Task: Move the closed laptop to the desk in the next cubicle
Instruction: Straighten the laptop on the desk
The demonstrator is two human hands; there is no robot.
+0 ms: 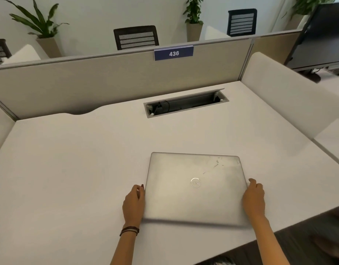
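A closed silver laptop (195, 186) with a round logo on its lid lies flat on the white desk (69, 169), near the front edge and a little right of centre. My left hand (133, 204) grips its left edge, fingers curled against the side. My right hand (254, 200) grips its right edge the same way. The laptop's near edge looks blurred, with a shadow beneath it. A white side divider (291, 96) separates this desk from the neighbouring desk (333, 138) on the right.
An open cable tray (185, 104) is recessed in the desk behind the laptop. A beige partition (107, 77) with a "436" label runs along the back. A dark monitor (323, 35) stands in the right cubicle. Chairs and potted plants stand beyond the partition. Dark floor lies at the bottom right.
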